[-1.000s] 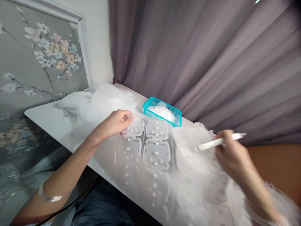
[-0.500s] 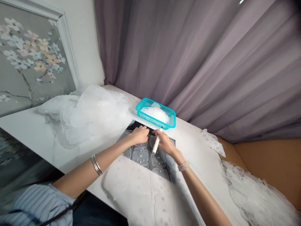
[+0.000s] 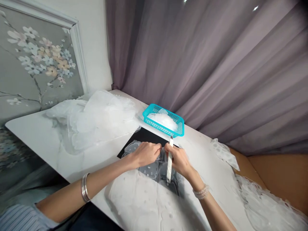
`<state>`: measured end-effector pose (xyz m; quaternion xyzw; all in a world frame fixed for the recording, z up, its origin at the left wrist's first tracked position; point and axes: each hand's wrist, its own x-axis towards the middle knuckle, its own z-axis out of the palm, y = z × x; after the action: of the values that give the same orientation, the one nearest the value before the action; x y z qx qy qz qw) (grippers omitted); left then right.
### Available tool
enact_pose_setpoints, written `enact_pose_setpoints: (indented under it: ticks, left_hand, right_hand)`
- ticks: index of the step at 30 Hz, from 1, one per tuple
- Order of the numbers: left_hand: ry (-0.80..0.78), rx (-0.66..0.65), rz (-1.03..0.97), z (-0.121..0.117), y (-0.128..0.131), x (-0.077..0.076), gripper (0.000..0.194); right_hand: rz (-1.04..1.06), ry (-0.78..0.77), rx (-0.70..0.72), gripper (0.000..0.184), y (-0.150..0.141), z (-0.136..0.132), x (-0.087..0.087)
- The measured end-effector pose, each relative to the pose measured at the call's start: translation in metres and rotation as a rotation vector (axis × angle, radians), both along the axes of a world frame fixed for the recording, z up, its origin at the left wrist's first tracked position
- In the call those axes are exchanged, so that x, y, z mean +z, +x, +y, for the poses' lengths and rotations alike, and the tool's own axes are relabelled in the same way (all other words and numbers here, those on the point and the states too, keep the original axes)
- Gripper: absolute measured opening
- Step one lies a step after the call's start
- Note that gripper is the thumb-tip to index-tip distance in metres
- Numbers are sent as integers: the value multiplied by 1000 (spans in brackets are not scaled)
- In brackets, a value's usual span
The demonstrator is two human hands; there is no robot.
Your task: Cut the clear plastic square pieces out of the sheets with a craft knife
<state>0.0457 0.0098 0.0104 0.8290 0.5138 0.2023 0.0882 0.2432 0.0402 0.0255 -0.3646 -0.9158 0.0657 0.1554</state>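
1. Since the earlier frame, your left hand [image 3: 144,155] and right hand [image 3: 180,162] have closed in, almost touching, and the white pen-shaped tool [image 3: 169,163] stands more upright.
2. Your right fingers clamp that tool; your left fingers lie together, flat on the clear patterned film [image 3: 150,170], at 12 o'clock.
3. Black sheet [image 3: 141,136] beneath, 12 o'clock.
4. Teal basket [image 3: 158,125] beyond, 12 o'clock.

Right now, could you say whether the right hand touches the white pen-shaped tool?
Touching: the head view shows the right hand gripping the white pen-shaped tool.

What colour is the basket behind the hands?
The basket is turquoise, best seen in the head view.

Teal basket [image 3: 158,126] of white scraps [image 3: 163,121]; mauve curtain [image 3: 192,64] behind; floral wall panel [image 3: 40,64].
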Motion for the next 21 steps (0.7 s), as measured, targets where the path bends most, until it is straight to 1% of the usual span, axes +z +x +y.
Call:
enact_pose_setpoints:
  ticks: [2,5,7,8,10,11,13,14,15,16,17,19,21]
  left_hand:
    - [60,-12,-14,-12,1,11,25]
    - [145,-20,-30,-28,6,28,27]
    - [194,-21,-44,-40,11,39,30]
    - [215,-22,-52,-46,12,43,31]
    - [257,-25,-67,-58,10,49,31]
    - [286,-19,-87,-65,5,51,31]
    - [352,46,-180,-75,-11,53,28]
    - [376,102,-245,-79,-21,53,26]
    - [387,168,-314,-81,-31,54,24]
    - [369,223,-367,-81,-41,56,23]
    - [352,244,-397,-80,-49,59,22]
    - [341,230,-422,-75,-61,67,21]
    - [394,213,-419,-70,-69,77,20]
  right_hand:
    - [-21,84,-34,19,2,-13,15]
    - [-63,308,-70,20,0,-32,36]
    - [-67,438,-93,21,-1,-43,45]
    - [-66,474,-104,21,0,-46,48]
    - [-62,494,-165,21,12,-48,51]
    - [-48,492,-238,20,22,-46,52]
    - [21,484,-463,14,50,-41,54]
    - [66,485,-592,12,64,-38,55]
    - [117,477,-673,11,77,-35,56]
    - [181,466,-701,13,87,-34,58]
    - [217,465,-704,14,93,-34,60]
    - [251,497,-671,15,97,-37,67]
    - [254,572,-676,14,97,-41,74]
